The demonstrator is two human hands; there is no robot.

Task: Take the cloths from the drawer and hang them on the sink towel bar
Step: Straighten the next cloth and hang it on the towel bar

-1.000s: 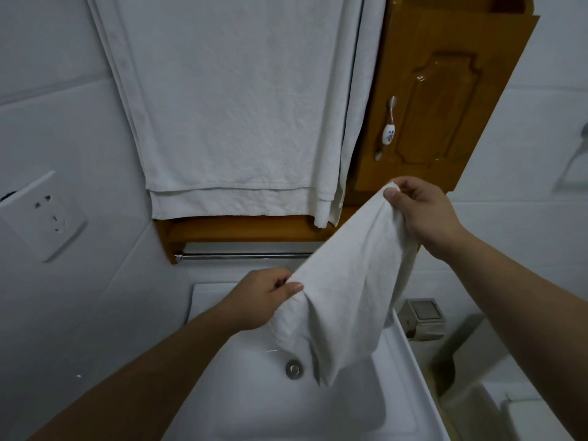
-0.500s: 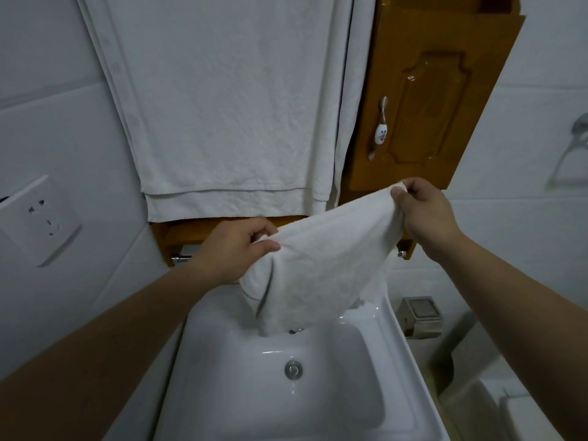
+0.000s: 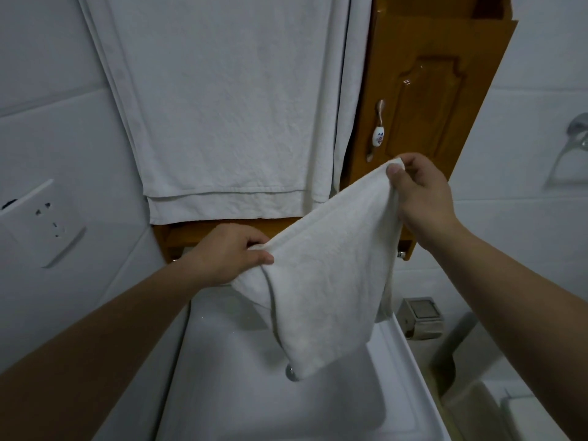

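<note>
A small white cloth (image 3: 331,272) is stretched between my two hands above the white sink (image 3: 410,370). My left hand (image 3: 229,253) grips its lower left corner just in front of the wooden shelf. My right hand (image 3: 420,189) pinches the upper right corner in front of the wooden cabinet door (image 3: 426,100). The cloth's loose end hangs down over the basin, covering part of the drain (image 3: 290,374). The towel bar under the shelf is hidden behind my left hand and the cloth; only its right end fitting (image 3: 401,255) shows.
A large white towel (image 3: 229,116) hangs on the wall above the wooden shelf (image 3: 178,233). A wall socket (image 3: 47,224) sits at the left. A grey box (image 3: 421,316) stands right of the sink, and a metal ring holder (image 3: 572,148) is on the right wall.
My left hand rose from over the basin to the shelf, then moved a little right. The cloth's left corner came up with it and the towel bar went out of sight. My right hand barely moved.
</note>
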